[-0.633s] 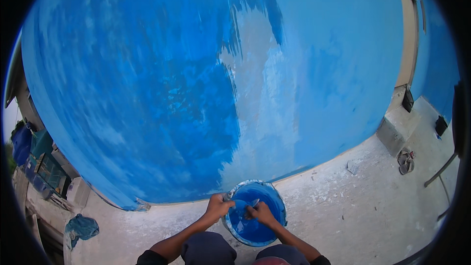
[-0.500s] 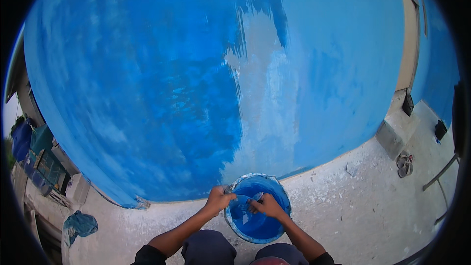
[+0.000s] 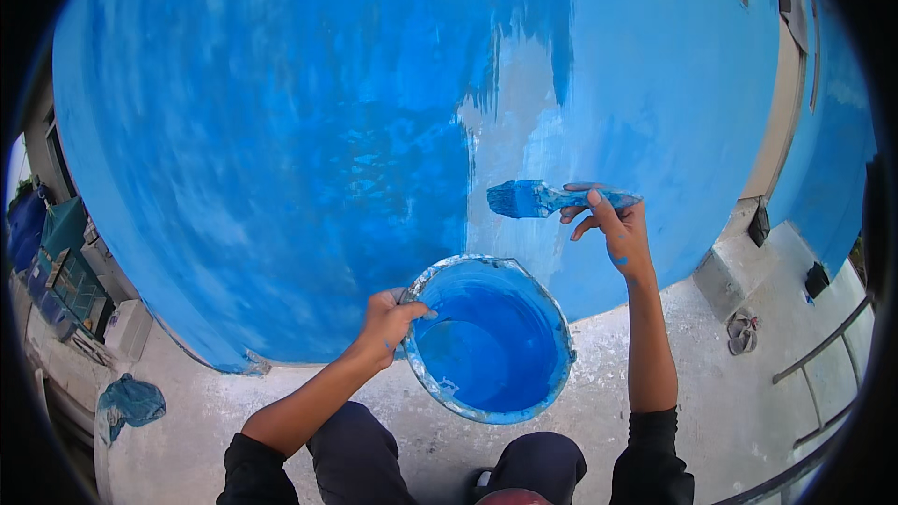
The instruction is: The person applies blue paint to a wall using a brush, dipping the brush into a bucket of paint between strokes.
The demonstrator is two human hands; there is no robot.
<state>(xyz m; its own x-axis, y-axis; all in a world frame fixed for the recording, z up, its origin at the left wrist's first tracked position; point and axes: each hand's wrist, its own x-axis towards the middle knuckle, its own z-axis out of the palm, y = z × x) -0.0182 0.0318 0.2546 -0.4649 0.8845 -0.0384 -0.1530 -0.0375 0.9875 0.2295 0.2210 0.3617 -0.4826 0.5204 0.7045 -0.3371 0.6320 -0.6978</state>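
Note:
My left hand grips the rim of a paint bucket at its left side, thumb over the edge. Blue paint lies inside the bucket, and dried paint crusts its rim. Up and to the right, my right hand is closed around the handle of a paintbrush. The brush is held level, its blue-coated bristles pointing left, before an unpainted grey strip of the wall. Darker fresh blue covers the wall left of that strip, lighter blue the right. Whether the bristles touch the wall I cannot tell.
A pale, paint-spotted concrete floor runs along the wall's foot. A teal cloth or bag lies at left. On the right are a concrete step, a pair of sandals and a metal railing. My knees are below the bucket.
My right hand has lifted the paintbrush out of the bucket, up and to the right. The bucket, gripped by my left hand, is higher in view and looks larger.

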